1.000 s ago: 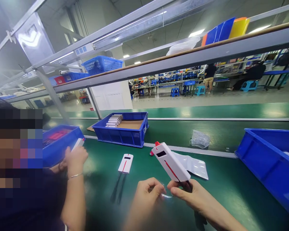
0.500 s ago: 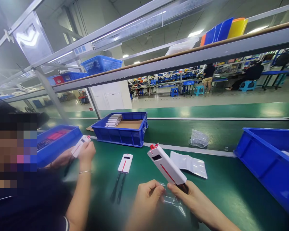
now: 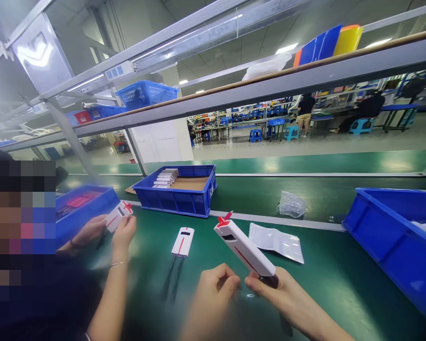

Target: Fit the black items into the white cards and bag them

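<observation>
My right hand [image 3: 287, 296] is closed round the lower end of a flat white device [image 3: 246, 248] with a dark window, a red stripe and red parts at its top. The device is tilted, its top toward the upper left. Dark cables show partly under my right fingers. Beside it, my left hand [image 3: 218, 289] is closed with thumb and fingertips together; what they hold, if anything, cannot be made out. A similar white device [image 3: 183, 242] with two dark leads lies on the green table to the left. Behind the held device lies a silvery-white flat pouch [image 3: 277, 242].
A blue bin [image 3: 173, 201] with white pieces and cardboard stands ahead, a larger blue bin [image 3: 386, 246] at right. Crumpled clear plastic [image 3: 291, 204] lies farther back. At left, a co-worker's hands [image 3: 124, 232] hold another white device [image 3: 118, 217]. A shelf [image 3: 216, 97] crosses above.
The clear plastic film seen between my hands is now hardly visible. The device in my right hand has turned slightly, showing more of its red top. The co-worker's hands have shifted slightly.
</observation>
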Tool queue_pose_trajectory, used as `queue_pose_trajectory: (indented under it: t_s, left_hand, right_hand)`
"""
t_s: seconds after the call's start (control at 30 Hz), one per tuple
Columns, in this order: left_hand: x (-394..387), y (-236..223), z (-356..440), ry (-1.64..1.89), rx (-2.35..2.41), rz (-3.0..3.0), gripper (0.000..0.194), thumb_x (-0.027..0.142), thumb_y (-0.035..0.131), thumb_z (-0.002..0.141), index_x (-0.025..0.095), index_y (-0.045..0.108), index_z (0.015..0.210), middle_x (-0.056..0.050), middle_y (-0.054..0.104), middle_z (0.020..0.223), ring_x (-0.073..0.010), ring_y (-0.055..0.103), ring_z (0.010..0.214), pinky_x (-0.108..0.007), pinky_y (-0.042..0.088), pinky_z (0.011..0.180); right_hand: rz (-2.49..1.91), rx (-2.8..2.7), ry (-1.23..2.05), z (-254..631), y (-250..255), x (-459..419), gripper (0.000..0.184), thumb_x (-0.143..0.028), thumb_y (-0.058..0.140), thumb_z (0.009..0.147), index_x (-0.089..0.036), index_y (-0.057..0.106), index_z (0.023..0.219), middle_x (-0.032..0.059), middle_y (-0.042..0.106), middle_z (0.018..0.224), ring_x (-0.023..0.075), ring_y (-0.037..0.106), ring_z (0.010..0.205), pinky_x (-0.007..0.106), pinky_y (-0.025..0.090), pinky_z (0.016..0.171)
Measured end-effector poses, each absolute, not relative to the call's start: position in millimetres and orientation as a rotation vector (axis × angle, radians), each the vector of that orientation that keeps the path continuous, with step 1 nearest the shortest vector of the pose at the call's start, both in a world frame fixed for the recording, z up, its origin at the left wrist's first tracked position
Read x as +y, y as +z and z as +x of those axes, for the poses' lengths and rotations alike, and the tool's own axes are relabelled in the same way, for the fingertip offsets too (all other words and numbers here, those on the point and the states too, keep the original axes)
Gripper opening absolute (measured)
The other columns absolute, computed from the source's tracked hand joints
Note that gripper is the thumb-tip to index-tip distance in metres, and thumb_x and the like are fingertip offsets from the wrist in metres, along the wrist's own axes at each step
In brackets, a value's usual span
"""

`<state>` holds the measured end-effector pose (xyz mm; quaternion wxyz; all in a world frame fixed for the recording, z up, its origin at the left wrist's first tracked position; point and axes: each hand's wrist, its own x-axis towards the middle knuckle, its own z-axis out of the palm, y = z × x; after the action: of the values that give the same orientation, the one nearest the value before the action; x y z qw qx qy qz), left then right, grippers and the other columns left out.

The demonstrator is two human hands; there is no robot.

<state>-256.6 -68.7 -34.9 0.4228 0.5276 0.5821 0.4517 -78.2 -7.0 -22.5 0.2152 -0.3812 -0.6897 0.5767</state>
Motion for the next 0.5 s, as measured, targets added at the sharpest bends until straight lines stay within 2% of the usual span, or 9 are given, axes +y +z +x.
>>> queue_pose_trajectory:
  t_s: [0.1, 0.23, 0.3, 0.4, 0.5]
  left_hand:
    - [-68.0, -38.3, -255.1, 1.155, 1.417, 1.306, 0.035, 0.048, 0.054, 0.090, 0.017, 0.056, 0.073, -0.001, 0.056, 0.065, -0.0119, 0.047, 0.055, -0.024, 0.034, 0.054]
    - [-67.5, -39.3, -252.9, 1.175, 1.379, 1.297, 0.039, 0.052, 0.053, 0.090, 0.017, 0.056, 0.073, 0.000, 0.055, 0.063, -0.0108, 0.046, 0.051, -0.023, 0.033, 0.050]
    - [-68.0, -38.4, -253.8, 1.186, 1.390, 1.298, 0.040, 0.053, 0.053, 0.090, 0.017, 0.056, 0.074, 0.000, 0.054, 0.063, -0.0102, 0.046, 0.050, -0.023, 0.032, 0.049]
    - [-69.3, -38.2, -258.6, 1.222, 1.416, 1.286, 0.040, 0.053, 0.052, 0.092, 0.017, 0.058, 0.077, 0.001, 0.053, 0.063, -0.0090, 0.045, 0.048, -0.022, 0.031, 0.047]
    - [-69.6, -39.8, -264.0, 1.264, 1.422, 1.251, 0.043, 0.057, 0.052, 0.091, 0.017, 0.059, 0.079, 0.001, 0.055, 0.064, -0.0091, 0.047, 0.049, -0.021, 0.033, 0.047]
  right_hand:
    - [-1.004, -1.929, 1.519, -79.5, -26.2, -8.2, 0.049, -0.067, 0.056, 0.085, -0.020, 0.056, 0.074, -0.0040, 0.041, 0.069, 0.0112, 0.036, 0.055, 0.023, 0.032, 0.044]
    - [-0.942, -1.929, 1.435, -79.0, -22.5, -8.7, 0.046, -0.061, 0.060, 0.086, -0.019, 0.059, 0.069, -0.0014, 0.052, 0.068, 0.0152, 0.045, 0.067, 0.026, 0.040, 0.062]
    - [-0.979, -1.921, 1.488, -76.2, -17.1, -7.5, 0.043, -0.060, 0.061, 0.086, -0.018, 0.065, 0.077, -0.0008, 0.056, 0.072, 0.0139, 0.046, 0.063, 0.025, 0.040, 0.058]
    - [-1.070, -1.908, 1.602, -69.8, -9.5, -5.0, 0.043, -0.061, 0.063, 0.085, -0.019, 0.069, 0.091, -0.0004, 0.057, 0.079, 0.0112, 0.047, 0.056, 0.022, 0.037, 0.043]
    - [-1.165, -1.857, 1.658, -64.8, -8.9, -3.6, 0.047, -0.063, 0.066, 0.081, -0.019, 0.069, 0.096, 0.0024, 0.059, 0.089, 0.0109, 0.049, 0.054, 0.021, 0.032, 0.033]
